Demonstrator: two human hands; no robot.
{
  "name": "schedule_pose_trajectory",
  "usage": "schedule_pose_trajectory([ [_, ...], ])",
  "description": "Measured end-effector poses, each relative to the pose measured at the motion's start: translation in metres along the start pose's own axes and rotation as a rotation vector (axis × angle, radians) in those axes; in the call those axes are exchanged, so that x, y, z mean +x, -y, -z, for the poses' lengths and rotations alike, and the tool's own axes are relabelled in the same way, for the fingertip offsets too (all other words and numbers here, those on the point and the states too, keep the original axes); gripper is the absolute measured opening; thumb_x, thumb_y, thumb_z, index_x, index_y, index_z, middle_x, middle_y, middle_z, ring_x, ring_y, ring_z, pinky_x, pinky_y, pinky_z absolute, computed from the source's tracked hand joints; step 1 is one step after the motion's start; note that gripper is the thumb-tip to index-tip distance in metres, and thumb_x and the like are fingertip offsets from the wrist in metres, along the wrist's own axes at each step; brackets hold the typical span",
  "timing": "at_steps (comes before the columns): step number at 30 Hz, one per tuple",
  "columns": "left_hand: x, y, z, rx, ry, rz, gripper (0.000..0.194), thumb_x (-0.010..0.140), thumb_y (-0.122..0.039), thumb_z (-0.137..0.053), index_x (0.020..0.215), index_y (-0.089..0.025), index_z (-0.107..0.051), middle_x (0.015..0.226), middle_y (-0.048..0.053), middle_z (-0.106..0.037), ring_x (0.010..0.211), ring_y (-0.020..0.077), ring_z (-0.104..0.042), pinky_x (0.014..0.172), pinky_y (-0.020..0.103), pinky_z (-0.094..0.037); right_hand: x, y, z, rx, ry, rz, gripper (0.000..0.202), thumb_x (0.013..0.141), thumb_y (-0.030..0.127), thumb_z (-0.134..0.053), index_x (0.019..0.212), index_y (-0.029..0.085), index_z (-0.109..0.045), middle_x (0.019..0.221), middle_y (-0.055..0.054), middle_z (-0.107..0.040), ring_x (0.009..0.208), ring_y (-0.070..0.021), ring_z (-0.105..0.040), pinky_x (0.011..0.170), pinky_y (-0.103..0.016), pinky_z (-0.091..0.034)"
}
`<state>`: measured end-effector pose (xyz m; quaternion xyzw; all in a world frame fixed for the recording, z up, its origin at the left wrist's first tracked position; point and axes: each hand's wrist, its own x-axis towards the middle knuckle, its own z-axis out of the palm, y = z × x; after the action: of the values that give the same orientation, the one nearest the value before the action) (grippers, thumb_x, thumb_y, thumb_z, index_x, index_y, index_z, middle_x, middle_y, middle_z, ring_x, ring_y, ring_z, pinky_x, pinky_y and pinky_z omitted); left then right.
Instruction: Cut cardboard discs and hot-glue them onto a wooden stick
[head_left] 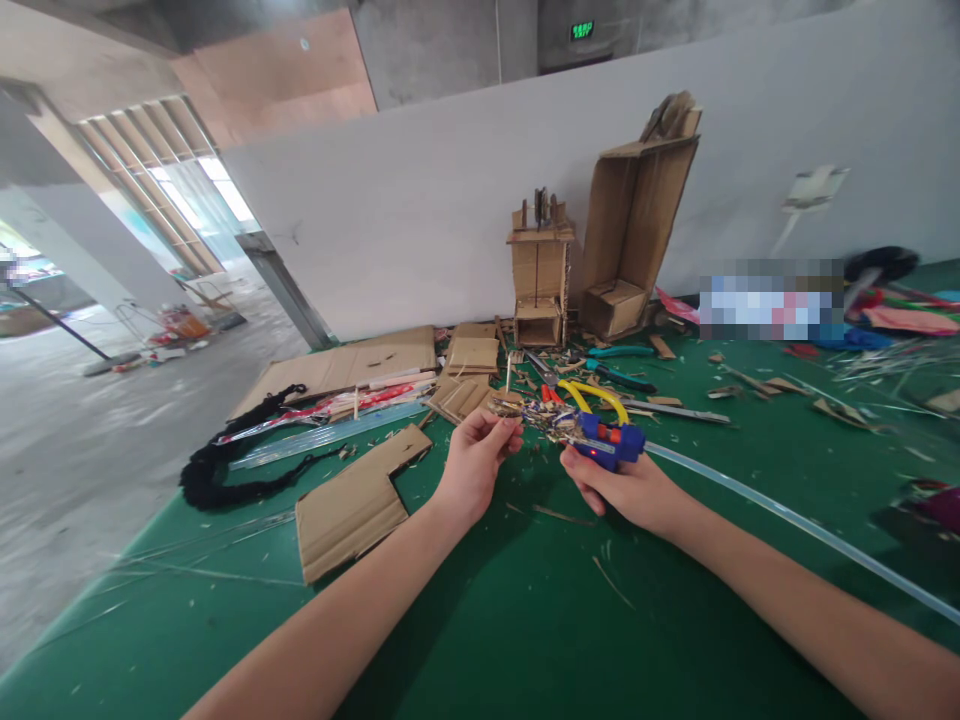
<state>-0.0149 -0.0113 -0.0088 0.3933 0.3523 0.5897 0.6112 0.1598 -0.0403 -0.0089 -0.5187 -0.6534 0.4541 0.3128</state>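
Observation:
In the head view, my right hand [619, 487] is wrapped around a blue glue gun [609, 446] with a small red light on its side. A long translucent glue stick [780, 512] runs out of its rear to the right. The front of the gun is coated in messy dried glue and scraps. My left hand [480, 455] pinches a small brown cardboard piece [505, 403] close to this nozzle end. A thin pale stick [510, 373] stands above that piece; whether the two are joined I cannot tell. Contact between nozzle and cardboard is also unclear.
Yellow-handled pliers [600, 392] and teal-handled pliers [622, 373] lie beyond my hands. Cut cardboard [352, 500] and a black fuzzy strand [206, 480] are at left. Two cardboard structures, one small [537, 275] and one tall [637, 215], stand against the white wall [420, 210].

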Motion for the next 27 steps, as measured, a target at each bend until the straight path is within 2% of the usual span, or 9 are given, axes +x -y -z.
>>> schedule_pose_trajectory([
  [7,-0.002,-0.0007,0.0012,-0.017,0.073,0.019,0.026,0.069,-0.034,-0.072,0.071,-0.015,-0.055,0.069,-0.001,-0.061,0.059,0.0069,-0.055,0.06,0.02,-0.045,0.0002,0.0024,-0.0008,0.151,0.016,0.072,0.042,0.081,0.056,-0.05,0.058,0.021,-0.044,0.043,0.006,-0.043,0.038,-0.0083,-0.042,0.045,-0.024,-0.035],
  [16,-0.0001,-0.0005,0.0024,-0.054,0.089,0.025,0.023,0.071,-0.035,-0.07,0.081,-0.018,-0.058,0.074,-0.002,-0.059,0.061,0.0075,-0.055,0.06,0.021,-0.045,-0.0004,0.0046,0.0001,0.383,0.045,0.091,0.043,0.078,0.057,-0.056,0.061,0.019,-0.045,0.052,0.006,-0.045,0.034,-0.0049,-0.042,0.037,-0.022,-0.03],
  [22,0.0005,-0.0019,0.0035,-0.094,0.088,0.068,0.022,0.072,-0.034,-0.07,0.079,-0.018,-0.057,0.075,-0.002,-0.059,0.062,0.0077,-0.055,0.061,0.022,-0.046,-0.0018,0.0066,0.0001,0.439,0.036,0.067,0.041,0.077,0.055,-0.058,0.062,0.019,-0.045,0.052,0.007,-0.045,0.034,-0.0046,-0.042,0.036,-0.022,-0.031],
  [27,0.0026,0.0008,0.0066,-0.123,0.124,0.071,0.02,0.075,-0.034,-0.067,0.074,-0.016,-0.058,0.066,-0.002,-0.057,0.06,0.0082,-0.054,0.061,0.022,-0.045,-0.0017,0.0075,0.0002,0.481,0.036,0.068,0.04,0.077,0.053,-0.059,0.061,0.019,-0.045,0.051,0.007,-0.045,0.033,-0.0043,-0.041,0.036,-0.022,-0.029],
])
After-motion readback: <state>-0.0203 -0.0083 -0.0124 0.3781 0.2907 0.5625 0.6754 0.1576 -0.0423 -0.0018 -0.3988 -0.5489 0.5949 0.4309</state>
